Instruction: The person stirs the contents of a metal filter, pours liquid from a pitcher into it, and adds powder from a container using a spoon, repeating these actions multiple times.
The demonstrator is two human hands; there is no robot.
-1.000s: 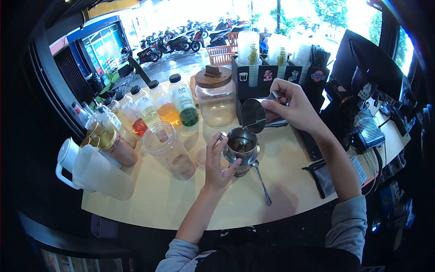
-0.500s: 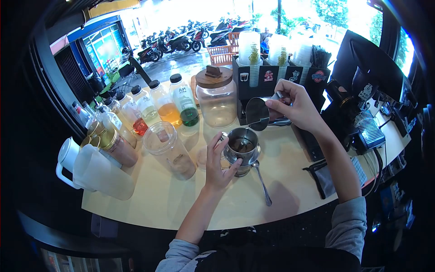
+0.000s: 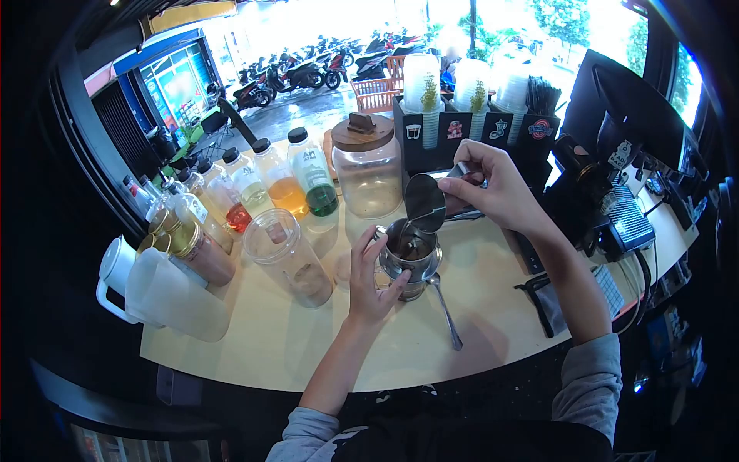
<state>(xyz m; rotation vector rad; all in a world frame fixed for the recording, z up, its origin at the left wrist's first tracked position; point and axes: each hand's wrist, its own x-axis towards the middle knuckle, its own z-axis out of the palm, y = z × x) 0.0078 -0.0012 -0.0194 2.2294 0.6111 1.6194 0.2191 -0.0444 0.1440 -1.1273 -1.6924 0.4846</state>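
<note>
A metal pitcher (image 3: 426, 204) is tilted in my right hand (image 3: 496, 189), whose fingers are closed on its handle. A thin stream runs from its lip into a metal drip coffee filter (image 3: 426, 271), which holds dark contents. My left hand (image 3: 372, 289) grips the filter from the left, thumb on the near side and fingers at its handle. The filter sits upright on a small cup, mostly hidden below it. Just right of the cup, a metal spoon (image 3: 446, 316) lies on the table (image 3: 392, 354).
Left of my hands stand a clear plastic jar (image 3: 285, 258) and a white pitcher (image 3: 173, 292). Behind are bottles of coloured syrup (image 3: 285, 192) and a wooden-lidded glass jar (image 3: 369, 173). A black cup holder (image 3: 469, 131) stands at the back, a coffee machine (image 3: 623, 219) and cloth (image 3: 550, 304) at right.
My right hand has shifted slightly left and down, bringing the pitcher's lip closer over the filter. My left hand stays in place on the filter.
</note>
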